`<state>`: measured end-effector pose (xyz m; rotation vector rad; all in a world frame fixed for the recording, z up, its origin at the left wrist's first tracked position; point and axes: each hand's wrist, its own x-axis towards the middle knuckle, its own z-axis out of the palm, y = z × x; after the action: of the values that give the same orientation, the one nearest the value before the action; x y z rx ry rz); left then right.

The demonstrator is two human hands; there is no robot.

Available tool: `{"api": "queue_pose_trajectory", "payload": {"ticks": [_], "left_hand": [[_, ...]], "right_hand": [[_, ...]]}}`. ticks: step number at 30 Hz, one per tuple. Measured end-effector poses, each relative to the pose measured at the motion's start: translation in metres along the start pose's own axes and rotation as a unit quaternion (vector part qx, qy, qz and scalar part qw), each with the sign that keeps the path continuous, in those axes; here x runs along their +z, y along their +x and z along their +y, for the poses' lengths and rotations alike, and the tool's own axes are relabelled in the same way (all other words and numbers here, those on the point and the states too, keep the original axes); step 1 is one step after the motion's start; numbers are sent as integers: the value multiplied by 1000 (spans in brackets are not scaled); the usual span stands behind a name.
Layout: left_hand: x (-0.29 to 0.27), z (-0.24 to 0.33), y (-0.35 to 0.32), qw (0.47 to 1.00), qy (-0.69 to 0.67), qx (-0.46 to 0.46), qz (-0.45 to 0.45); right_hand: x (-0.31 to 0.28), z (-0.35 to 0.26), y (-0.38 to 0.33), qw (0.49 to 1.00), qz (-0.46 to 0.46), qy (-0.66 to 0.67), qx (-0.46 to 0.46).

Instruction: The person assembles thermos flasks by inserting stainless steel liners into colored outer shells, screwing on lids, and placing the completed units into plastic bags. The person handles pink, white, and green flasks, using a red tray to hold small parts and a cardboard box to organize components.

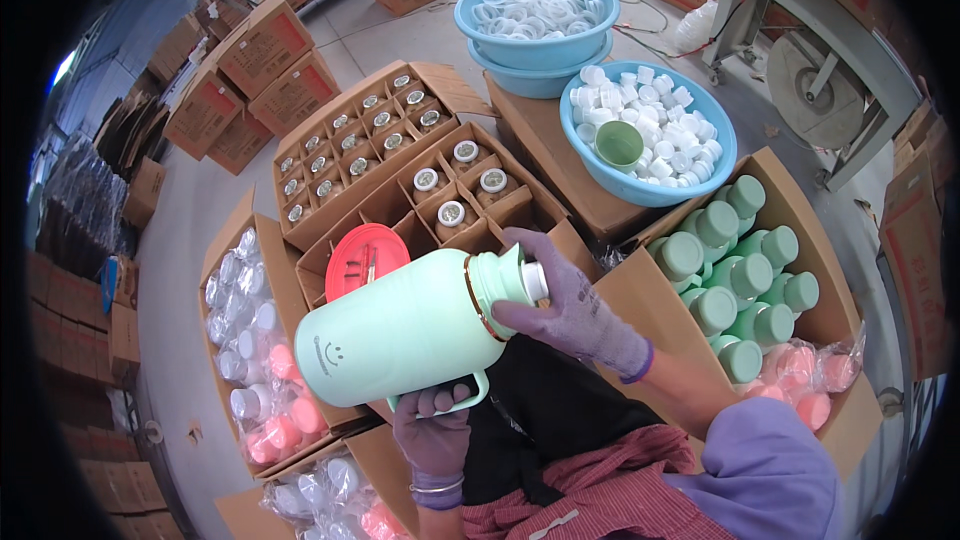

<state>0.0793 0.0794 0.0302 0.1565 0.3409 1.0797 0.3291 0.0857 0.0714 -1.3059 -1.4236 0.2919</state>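
Note:
A pale green thermos jug [395, 325] with a smiley printed on its side lies tilted across my lap, its spout end to the right. My left hand [432, 435], in a purple-grey glove, is wrapped round the jug's handle from below. At the spout end, my gloved right hand [570, 310] has its fingers curled about the white stopper [535, 281] in the jug's mouth. Behind the jug, a red round lid [368, 252] with small tools on it rests on a divided carton [330, 240] that holds several silver-capped flasks [466, 152].
Right of me, a carton holds several green jug bodies [745, 275] and bagged pink cups [800, 370]. Ahead stand a blue basin [720, 155] of white stoppers with a green cup [619, 144], and stacked basins [540, 45] of clear rings. Bagged cups [250, 340] fill cartons at left.

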Motion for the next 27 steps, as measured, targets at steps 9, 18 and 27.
{"api": "queue_pose_trajectory", "payload": {"ticks": [9,18,27], "left_hand": [[-21,5,15,1000,27,8,3],[-23,6,19,1000,-8,13,-3],[3,9,5,1000,1,16,10]], "right_hand": [[-39,63,37,985,-165,22,-44],[-157,205,75,880,-174,-378,229],[-74,-18,58,882,-189,-285,-325]]}}
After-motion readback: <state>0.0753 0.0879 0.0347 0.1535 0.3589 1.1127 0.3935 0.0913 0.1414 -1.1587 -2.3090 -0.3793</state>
